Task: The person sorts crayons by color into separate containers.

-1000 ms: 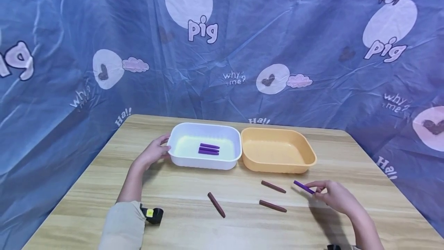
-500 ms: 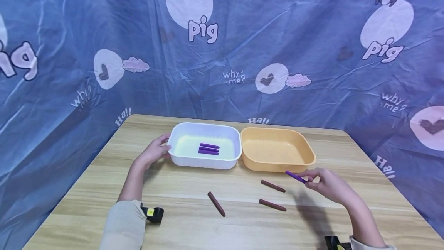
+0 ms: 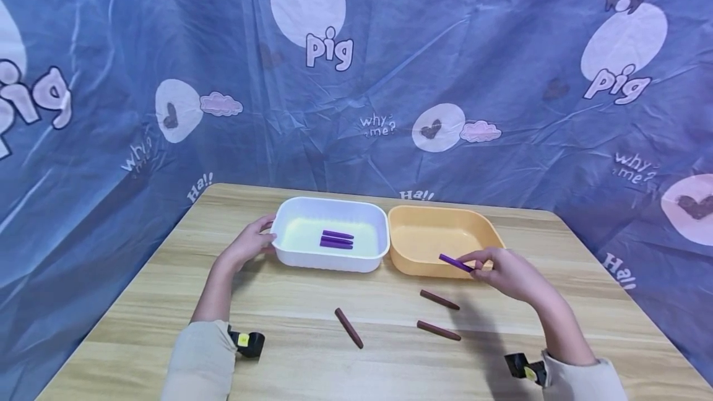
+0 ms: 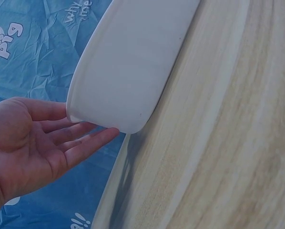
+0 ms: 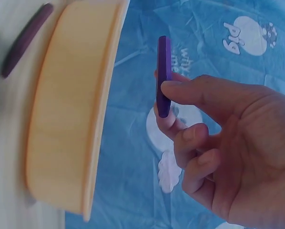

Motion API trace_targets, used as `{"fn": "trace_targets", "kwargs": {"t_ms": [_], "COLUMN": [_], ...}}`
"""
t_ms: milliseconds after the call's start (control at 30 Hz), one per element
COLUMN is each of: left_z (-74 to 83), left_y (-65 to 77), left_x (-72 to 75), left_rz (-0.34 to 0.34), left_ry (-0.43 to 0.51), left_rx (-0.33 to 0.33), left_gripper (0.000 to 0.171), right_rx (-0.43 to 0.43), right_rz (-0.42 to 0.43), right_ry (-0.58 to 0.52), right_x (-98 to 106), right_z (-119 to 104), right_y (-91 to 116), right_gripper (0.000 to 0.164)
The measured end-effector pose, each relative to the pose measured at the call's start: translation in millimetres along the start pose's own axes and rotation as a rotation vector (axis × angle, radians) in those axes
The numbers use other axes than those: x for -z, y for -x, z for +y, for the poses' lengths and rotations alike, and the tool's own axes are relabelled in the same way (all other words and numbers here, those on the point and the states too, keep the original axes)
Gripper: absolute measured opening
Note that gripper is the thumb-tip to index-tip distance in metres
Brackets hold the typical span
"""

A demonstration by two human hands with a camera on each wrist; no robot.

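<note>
My right hand [image 3: 509, 274] pinches a purple crayon [image 3: 453, 262] between thumb and fingertips, above the near rim of the yellow bin [image 3: 412, 268]. In the right wrist view, the purple crayon [image 5: 164, 71] points upward and is clear of the bin wall [image 5: 71, 109]. With fairly straight fingers, my left hand [image 3: 247, 245] touches the left end of the white bin [image 3: 328, 262]; the left wrist view has its fingertips against the bin's end. Three purple crayons [image 3: 337, 242] lie together inside the white bin. The yellow bin's visible floor holds nothing.
Three brown crayons lie on the wooden table [image 3: 278, 339]: one crayon [image 3: 348, 328] in front of the white bin, another [image 3: 440, 299] near the yellow bin, a third [image 3: 439, 330] closer to me. Blue printed cloth [image 3: 356, 79] hangs behind the table.
My right hand has lifted the purple crayon and carried it left and away from me, from above the table to over the yellow bin's near rim. My left hand has stayed put.
</note>
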State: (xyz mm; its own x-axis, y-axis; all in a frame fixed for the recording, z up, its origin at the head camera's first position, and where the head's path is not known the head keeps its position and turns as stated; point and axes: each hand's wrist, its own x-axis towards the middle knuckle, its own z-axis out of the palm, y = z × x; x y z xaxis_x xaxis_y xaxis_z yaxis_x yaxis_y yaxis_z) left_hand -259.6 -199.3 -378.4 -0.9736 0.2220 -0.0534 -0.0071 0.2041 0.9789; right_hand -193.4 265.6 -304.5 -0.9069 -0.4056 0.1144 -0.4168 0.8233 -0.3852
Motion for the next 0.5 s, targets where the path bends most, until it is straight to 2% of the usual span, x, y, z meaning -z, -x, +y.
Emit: {"fn": "trace_targets", "kwargs": {"t_ms": [500], "left_z": [-0.8], "left_y": [-1.6], "left_x": [0.6], "left_rz": [-0.003], "left_ry": [-0.014], "left_rx": [0.009], "left_gripper": [0.054], "right_rx": [0.078], "right_rz": [0.027], "right_ry": [0.036], "right_x": [1], "right_z": [-34], "right_y": [-49], "right_gripper": [0.024]}}
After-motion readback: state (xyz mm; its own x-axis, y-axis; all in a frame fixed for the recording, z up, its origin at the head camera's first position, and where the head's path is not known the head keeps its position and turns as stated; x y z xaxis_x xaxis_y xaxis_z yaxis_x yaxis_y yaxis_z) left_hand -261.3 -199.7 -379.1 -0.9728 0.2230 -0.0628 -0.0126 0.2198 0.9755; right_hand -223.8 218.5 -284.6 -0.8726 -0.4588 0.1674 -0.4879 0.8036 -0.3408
